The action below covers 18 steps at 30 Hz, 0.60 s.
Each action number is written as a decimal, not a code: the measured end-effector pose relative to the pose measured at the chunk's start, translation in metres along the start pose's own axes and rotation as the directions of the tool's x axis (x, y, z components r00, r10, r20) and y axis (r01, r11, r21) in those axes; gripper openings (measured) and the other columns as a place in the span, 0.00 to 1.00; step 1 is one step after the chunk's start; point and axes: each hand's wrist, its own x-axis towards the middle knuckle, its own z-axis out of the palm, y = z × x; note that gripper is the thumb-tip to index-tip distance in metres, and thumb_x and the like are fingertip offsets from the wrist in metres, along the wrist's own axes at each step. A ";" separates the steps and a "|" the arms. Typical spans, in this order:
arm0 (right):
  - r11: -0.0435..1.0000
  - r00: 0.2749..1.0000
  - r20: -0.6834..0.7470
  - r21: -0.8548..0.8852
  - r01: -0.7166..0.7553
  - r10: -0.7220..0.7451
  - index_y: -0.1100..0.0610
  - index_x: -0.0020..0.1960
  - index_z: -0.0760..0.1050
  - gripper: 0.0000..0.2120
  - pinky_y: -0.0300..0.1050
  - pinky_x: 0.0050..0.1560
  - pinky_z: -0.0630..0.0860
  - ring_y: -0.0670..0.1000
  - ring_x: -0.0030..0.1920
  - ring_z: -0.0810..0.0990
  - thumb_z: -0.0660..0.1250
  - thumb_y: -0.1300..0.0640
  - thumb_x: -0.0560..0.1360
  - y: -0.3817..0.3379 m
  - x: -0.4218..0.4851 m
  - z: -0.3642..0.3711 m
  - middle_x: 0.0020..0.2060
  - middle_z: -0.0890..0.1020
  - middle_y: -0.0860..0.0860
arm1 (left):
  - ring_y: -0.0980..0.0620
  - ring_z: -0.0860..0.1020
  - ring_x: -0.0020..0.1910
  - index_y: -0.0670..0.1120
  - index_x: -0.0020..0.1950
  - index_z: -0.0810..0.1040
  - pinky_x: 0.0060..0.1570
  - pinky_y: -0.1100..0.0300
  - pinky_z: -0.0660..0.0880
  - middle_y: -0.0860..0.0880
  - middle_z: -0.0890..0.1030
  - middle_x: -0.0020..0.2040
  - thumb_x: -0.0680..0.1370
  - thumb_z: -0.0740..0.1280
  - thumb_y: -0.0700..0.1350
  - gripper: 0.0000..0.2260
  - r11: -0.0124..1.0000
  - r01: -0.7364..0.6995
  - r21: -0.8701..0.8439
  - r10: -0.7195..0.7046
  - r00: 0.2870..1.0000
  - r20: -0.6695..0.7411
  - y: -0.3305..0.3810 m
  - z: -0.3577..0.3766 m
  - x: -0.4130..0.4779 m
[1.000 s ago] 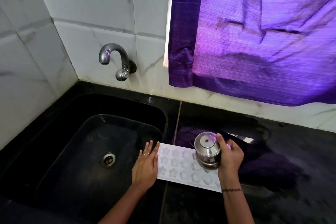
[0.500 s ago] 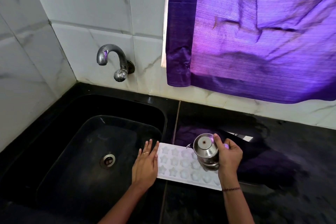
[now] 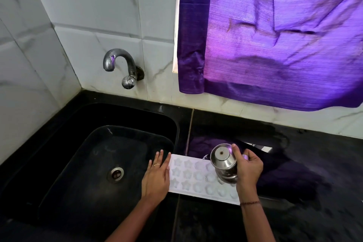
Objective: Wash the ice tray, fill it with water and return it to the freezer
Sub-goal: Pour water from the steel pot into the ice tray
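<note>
A white ice tray (image 3: 193, 180) with star-shaped moulds lies flat on the black counter (image 3: 314, 173), just right of the sink. My left hand (image 3: 156, 178) rests flat on the tray's left end with straight fingers. My right hand (image 3: 248, 169) grips a small steel cup (image 3: 224, 161), tilted with its base towards me, over the right part of the tray. The cup's mouth points down at the moulds. Several moulds look wet or filled. The hand and cup hide the tray's right end.
A black sink (image 3: 110, 159) with a metal drain (image 3: 115, 173) lies at the left. A steel tap (image 3: 119, 67) juts from the white tiled wall above it. A purple curtain (image 3: 275, 35) hangs over the counter at the right.
The cup in my right hand has tipped a little further and shifted slightly back over the tray. My left hand has stayed on the tray's left end.
</note>
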 end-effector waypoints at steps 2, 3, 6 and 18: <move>1.000 1.000 -0.009 0.020 -0.017 0.017 0.54 0.25 0.59 0.26 0.37 0.29 0.63 0.41 0.22 0.59 0.75 0.60 0.69 0.000 0.000 -0.001 0.17 0.62 0.42 | 0.58 0.43 0.75 0.53 0.77 0.52 0.73 0.61 0.40 0.50 0.52 0.78 0.82 0.47 0.47 0.22 1.000 -0.001 0.006 0.001 1.000 0.000 0.000 0.000 0.000; 0.999 0.999 -0.013 0.034 -0.029 0.030 0.53 0.24 0.59 0.27 0.37 0.28 0.63 0.41 0.21 0.59 0.75 0.60 0.69 0.000 0.000 -0.001 0.17 0.62 0.42 | 0.59 0.42 0.74 0.53 0.77 0.52 0.73 0.62 0.40 0.51 0.52 0.78 0.82 0.47 0.47 0.22 1.000 -0.001 0.011 0.001 1.000 0.001 0.000 0.000 0.000; 0.993 0.996 -0.022 0.084 -0.080 0.082 0.52 0.22 0.59 0.28 0.35 0.27 0.64 0.41 0.21 0.60 0.75 0.60 0.69 0.000 0.002 -0.003 0.17 0.62 0.42 | 0.59 0.41 0.74 0.53 0.77 0.51 0.73 0.62 0.39 0.51 0.51 0.78 0.82 0.46 0.48 0.22 0.999 -0.002 0.034 0.002 1.000 0.008 -0.001 0.000 0.001; 0.993 0.993 -0.074 0.082 -0.087 0.093 0.52 0.23 0.58 0.28 0.35 0.25 0.62 0.41 0.23 0.58 0.76 0.58 0.68 0.002 0.011 -0.023 0.18 0.61 0.42 | 0.56 0.44 0.77 0.53 0.77 0.49 0.73 0.61 0.39 0.51 0.49 0.79 0.83 0.45 0.48 0.22 0.997 -0.005 0.074 0.004 1.000 0.015 0.001 -0.003 0.000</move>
